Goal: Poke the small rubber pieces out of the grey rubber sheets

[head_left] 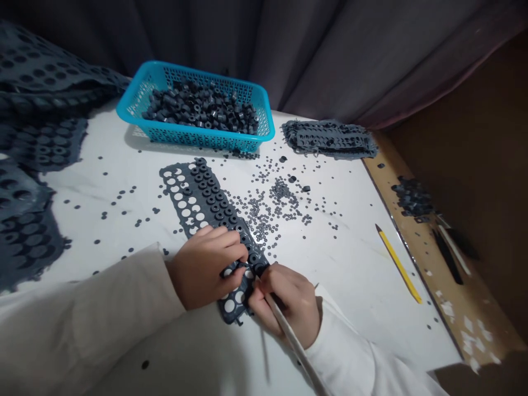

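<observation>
A strip of dark grey rubber (179,204) lies slantwise on the white tabletop. Part of it has round holes showing white, and rows of small ring-shaped pieces (218,208) stand along the rest. My left hand (206,268) rests on the strip's near part, its thumb and forefinger closed on a small dark rubber piece (242,265). Beside it, my right hand (289,301) grips a long, thin whitish stick-like tool (295,344). The tool's front end points at the strip close to my left fingertips; the fingers partly hide its tip.
Behind the strip stands a blue basket (206,135) of dark ring pieces. Tiny dark discs (282,190) are scattered around. More perforated rubber sheets (31,231) lie at left, a rough grey strip (330,137) at back right, and a yellow pencil (399,265) near the right edge.
</observation>
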`<state>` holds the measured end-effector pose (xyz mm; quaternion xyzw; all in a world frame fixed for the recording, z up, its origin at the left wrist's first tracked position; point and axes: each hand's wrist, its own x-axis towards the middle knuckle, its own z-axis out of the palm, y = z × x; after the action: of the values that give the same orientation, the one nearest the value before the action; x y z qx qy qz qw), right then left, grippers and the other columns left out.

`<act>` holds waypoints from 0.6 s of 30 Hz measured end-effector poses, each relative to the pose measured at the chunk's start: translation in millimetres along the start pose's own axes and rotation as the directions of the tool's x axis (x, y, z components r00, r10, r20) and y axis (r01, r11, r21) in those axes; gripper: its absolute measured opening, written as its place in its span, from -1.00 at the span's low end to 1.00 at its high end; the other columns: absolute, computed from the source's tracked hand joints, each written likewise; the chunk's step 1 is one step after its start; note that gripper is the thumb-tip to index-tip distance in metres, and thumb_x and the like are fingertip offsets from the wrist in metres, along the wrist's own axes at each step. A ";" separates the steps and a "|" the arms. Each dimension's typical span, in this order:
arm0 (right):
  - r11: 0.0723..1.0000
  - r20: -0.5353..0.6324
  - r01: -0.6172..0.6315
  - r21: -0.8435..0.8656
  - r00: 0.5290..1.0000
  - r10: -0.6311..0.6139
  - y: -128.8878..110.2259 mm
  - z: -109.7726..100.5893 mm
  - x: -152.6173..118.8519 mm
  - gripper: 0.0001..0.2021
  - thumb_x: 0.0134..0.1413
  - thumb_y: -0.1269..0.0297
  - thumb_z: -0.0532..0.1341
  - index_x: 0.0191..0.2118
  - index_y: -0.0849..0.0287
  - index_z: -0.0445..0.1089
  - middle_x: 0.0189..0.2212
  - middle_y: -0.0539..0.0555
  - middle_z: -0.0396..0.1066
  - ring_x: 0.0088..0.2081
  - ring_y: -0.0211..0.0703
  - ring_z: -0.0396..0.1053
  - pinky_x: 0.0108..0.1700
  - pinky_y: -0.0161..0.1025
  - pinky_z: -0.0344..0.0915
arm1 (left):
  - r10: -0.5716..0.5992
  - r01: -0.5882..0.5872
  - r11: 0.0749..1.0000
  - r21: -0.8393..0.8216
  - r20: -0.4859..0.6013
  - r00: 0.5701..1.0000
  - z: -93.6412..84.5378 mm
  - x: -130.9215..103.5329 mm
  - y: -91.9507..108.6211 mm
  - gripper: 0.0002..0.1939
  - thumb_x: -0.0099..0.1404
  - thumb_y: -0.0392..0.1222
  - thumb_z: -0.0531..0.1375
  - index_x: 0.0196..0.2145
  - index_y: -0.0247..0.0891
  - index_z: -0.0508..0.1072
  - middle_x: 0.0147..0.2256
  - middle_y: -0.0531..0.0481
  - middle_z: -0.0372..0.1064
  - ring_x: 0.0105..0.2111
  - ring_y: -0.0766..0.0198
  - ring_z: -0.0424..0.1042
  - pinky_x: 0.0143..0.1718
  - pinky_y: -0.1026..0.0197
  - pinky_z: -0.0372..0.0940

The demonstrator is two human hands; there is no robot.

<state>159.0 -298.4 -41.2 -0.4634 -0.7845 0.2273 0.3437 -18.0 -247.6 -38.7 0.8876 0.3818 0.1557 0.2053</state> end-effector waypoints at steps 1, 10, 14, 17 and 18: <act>1.000 0.000 -0.013 0.014 1.000 0.013 0.1 -0.7 -0.1 -0.77 -0.03 0.53 0.07 -0.60 0.14 0.10 -0.67 -0.06 0.14 -0.61 -0.32 0.12 -0.56 -0.36 0.08 | 0.000 0.000 1.000 -0.005 0.000 1.000 0.2 -0.2 -0.4 -0.89 0.19 -0.25 0.06 -0.42 -0.21 0.37 -0.41 0.00 0.30 -0.38 0.22 0.22 -0.35 0.15 0.05; 0.970 -0.043 -0.202 0.135 0.977 0.209 -1.4 -6.5 1.7 -0.82 -0.04 0.47 0.15 -0.57 0.16 0.17 -0.66 -0.06 0.23 -0.64 -0.37 0.12 -0.58 -0.40 0.12 | -0.003 0.004 0.999 -0.033 0.024 1.000 -2.4 1.3 0.2 -0.90 0.18 -0.25 0.06 -0.43 -0.24 0.37 -0.42 0.01 0.30 -0.39 0.22 0.24 -0.35 0.15 0.04; 0.966 -0.026 -0.227 0.128 0.972 0.232 -1.5 -5.7 2.5 -0.83 -0.04 0.44 0.15 -0.57 0.17 0.18 -0.67 -0.06 0.21 -0.64 -0.36 0.11 -0.58 -0.40 0.11 | -0.019 0.020 0.999 -0.034 0.031 0.999 -3.1 1.4 2.2 -0.91 0.16 -0.24 0.07 -0.43 -0.24 0.36 -0.42 0.01 0.30 -0.39 0.21 0.23 -0.35 0.14 0.04; 0.970 -0.035 -0.219 0.107 0.974 0.223 -1.5 -4.5 2.6 -0.83 -0.03 0.44 0.15 -0.56 0.17 0.18 -0.67 -0.07 0.21 -0.64 -0.36 0.13 -0.58 -0.40 0.11 | -0.020 0.021 0.999 -0.037 0.023 1.000 -3.0 1.4 2.9 -0.90 0.15 -0.24 0.06 -0.43 -0.24 0.37 -0.42 0.00 0.30 -0.39 0.21 0.23 -0.35 0.14 0.03; 0.972 -0.036 -0.211 0.098 0.976 0.216 -1.5 -4.2 2.7 -0.83 -0.03 0.45 0.15 -0.56 0.17 0.18 -0.67 -0.07 0.21 -0.64 -0.36 0.14 -0.57 -0.40 0.12 | -0.019 0.020 0.999 -0.042 0.019 1.000 -3.0 1.4 3.0 -0.90 0.15 -0.24 0.06 -0.43 -0.24 0.36 -0.42 0.01 0.30 -0.39 0.21 0.23 -0.35 0.14 0.03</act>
<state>160.5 -296.5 -36.5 -0.5336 -0.7104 0.2888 0.3566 -16.5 -247.7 -34.5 0.8806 0.3853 0.1535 0.2290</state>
